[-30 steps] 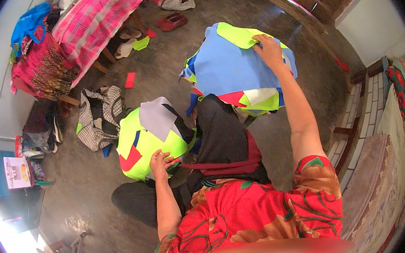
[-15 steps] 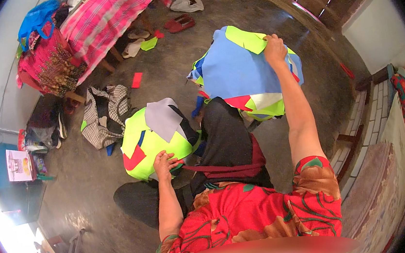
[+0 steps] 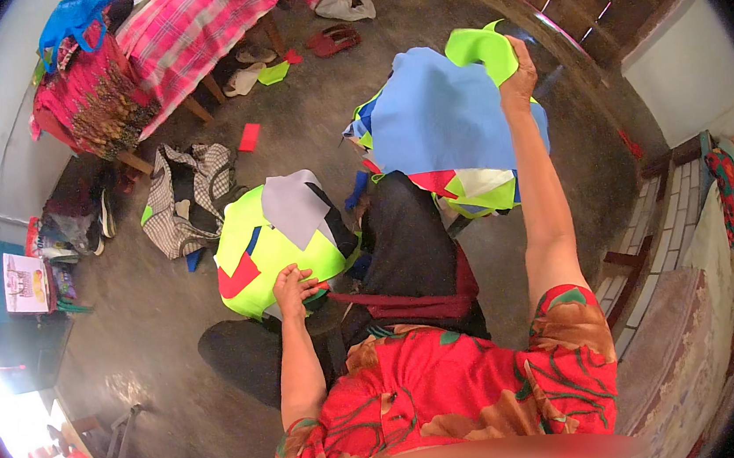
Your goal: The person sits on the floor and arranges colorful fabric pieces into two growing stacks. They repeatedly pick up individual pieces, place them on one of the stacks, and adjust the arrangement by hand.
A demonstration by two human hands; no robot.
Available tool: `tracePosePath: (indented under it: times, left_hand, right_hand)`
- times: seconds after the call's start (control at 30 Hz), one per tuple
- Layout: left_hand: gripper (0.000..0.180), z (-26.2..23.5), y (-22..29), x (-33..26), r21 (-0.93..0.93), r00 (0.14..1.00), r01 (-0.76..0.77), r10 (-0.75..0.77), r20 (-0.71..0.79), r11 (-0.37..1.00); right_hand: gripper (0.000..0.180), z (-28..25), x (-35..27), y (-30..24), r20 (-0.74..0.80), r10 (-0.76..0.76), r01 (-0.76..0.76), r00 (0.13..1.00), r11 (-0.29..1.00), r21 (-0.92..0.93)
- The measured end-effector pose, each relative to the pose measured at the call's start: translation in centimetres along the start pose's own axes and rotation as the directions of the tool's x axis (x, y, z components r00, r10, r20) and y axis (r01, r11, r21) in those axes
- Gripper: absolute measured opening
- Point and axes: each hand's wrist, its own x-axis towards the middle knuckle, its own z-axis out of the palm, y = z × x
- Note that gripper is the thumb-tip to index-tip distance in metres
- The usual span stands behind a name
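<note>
Lime-yellow fabric, a single cut piece (image 3: 484,50), is pinched in the right hand (image 3: 522,73) at the upper right of the scene, as I view it remotely through the head camera. The right fingers are narrow, closed on the piece's right edge; the piece bends in a curve, its top corner pointing up, over the far end of a large light-blue fabric piece (image 3: 435,112). This blue piece covers the right-hand heap, from whose near side red, white and lime pieces protrude. To the left lies a second heap, topped by a grey fabric piece (image 3: 295,211) on a broad lime fabric piece (image 3: 286,259), with a red fabric piece (image 3: 239,278) at its left. The left hand (image 3: 292,291) is at this heap's near edge, fingers loosely bent and slightly parted; I cannot tell whether they grip anything. Between the heaps extends the person's black-clad leg (image 3: 407,234). Beyond the left heap, on the dark floor (image 3: 165,337), I note a checked cloth item (image 3: 174,230), a small red rectangle (image 3: 249,137) and, farther off, a lime scrap (image 3: 273,73). At the upper left, a pink plaid cloth (image 3: 215,23) drapes over wooden-legged furniture, near a bright blue bag (image 3: 75,27).
</note>
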Motion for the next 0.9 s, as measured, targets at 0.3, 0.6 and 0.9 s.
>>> tracePosePath:
  times: [0.3, 0.6, 0.9]
  left_hand:
    - [0.033, -0.3, -0.2, -0.1, -0.13, 0.998, -0.035, 0.042, 0.053, 0.991]
    - [0.027, 0.1, -0.1, 0.1, -0.01, 0.999, -0.04, 0.04, -0.004, 0.999]
    - [0.042, 0.8, 1.9, -2.2, -0.185, 0.976, 0.032, 0.009, 0.219, 0.982]
  right_hand:
    - [0.014, 6.4, -16.8, -13.6, 0.635, 0.373, -0.719, 0.676, 0.146, 0.68]
    - [0.012, 10.8, -29.0, -11.3, 0.957, 0.16, -0.959, 0.241, -0.113, 0.26]
    - [0.019, 11.3, -27.6, -12.2, 0.93, 0.128, -0.938, 0.345, 0.06, 0.34]
